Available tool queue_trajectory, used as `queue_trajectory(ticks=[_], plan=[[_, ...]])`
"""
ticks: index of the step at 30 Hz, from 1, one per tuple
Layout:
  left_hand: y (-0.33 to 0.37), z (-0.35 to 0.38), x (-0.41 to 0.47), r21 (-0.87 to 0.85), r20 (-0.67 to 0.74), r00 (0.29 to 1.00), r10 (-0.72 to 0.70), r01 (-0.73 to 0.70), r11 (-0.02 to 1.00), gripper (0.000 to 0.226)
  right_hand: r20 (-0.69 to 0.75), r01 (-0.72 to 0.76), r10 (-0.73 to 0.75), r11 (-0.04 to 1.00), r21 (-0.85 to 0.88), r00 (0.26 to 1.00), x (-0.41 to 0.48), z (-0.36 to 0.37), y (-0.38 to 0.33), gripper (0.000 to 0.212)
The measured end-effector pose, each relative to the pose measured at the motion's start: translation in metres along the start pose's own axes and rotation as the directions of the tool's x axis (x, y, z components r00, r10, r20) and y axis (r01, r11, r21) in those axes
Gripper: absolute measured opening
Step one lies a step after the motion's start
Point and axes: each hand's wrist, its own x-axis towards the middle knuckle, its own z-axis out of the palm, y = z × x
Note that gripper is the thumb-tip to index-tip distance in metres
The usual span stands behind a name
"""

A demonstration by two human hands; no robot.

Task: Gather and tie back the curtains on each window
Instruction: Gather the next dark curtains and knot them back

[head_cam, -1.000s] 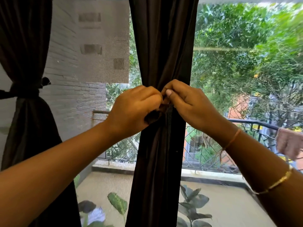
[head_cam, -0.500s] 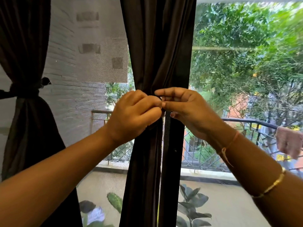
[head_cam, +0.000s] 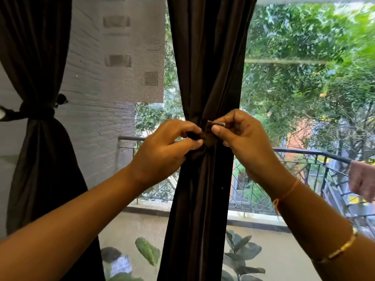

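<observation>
Now two bare hands meet at the waist of a dark brown curtain (head_cam: 207,67) hanging in front of a screened window. The left hand (head_cam: 162,147) pinches one end of the curtain's tie band (head_cam: 207,137) between thumb and curled fingers. The right hand (head_cam: 243,138) pinches the other end, along with a small pale strip (head_cam: 218,124) too small to identify.

Half a second ago the two hands were pressed knuckle to knuckle over the band. They have since drawn slightly apart, so a brownish patch of the tie shows between them. Above the grip the fabric funnels in tightly; below it, the folds hang straight down. This suggests the ends are being pulled snug, so the fastening looks close to finished but not yet released.

Far to the left of the grip, at about the same height, a second curtain (head_cam: 36,159) is already cinched by its own band (head_cam: 38,111).
</observation>
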Motion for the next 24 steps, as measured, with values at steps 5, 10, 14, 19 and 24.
queue_trajectory(ticks=[5,10,14,19,24], plan=[[-0.005,-0.008,-0.002,-0.072,-0.031,1.000,0.000,-0.003,0.997,0.005,-0.245,-0.048,0.090,0.984,0.170,0.965,-0.008,-0.002,0.006,0.024],[-0.003,-0.021,-0.005,-0.272,0.040,0.988,-0.151,0.156,0.949,0.010,-0.297,-0.049,0.198,0.895,0.443,0.934,-0.010,-0.008,0.001,0.022],[0.002,-0.036,0.001,-0.366,0.064,0.985,-0.160,0.172,0.914,0.023,-0.285,-0.041,0.238,0.828,0.559,0.929,-0.005,-0.017,-0.002,0.023],[0.011,-0.037,-0.007,-0.456,0.092,0.973,-0.210,0.229,0.860,0.023,-0.272,-0.101,0.290,0.832,0.545,0.918,-0.006,-0.011,0.008,0.022],[0.014,-0.016,-0.020,-0.867,0.361,0.753,-0.551,0.489,0.100,0.013,-0.213,-0.158,0.336,0.800,0.579,0.918,-0.003,-0.006,0.011,0.018]])
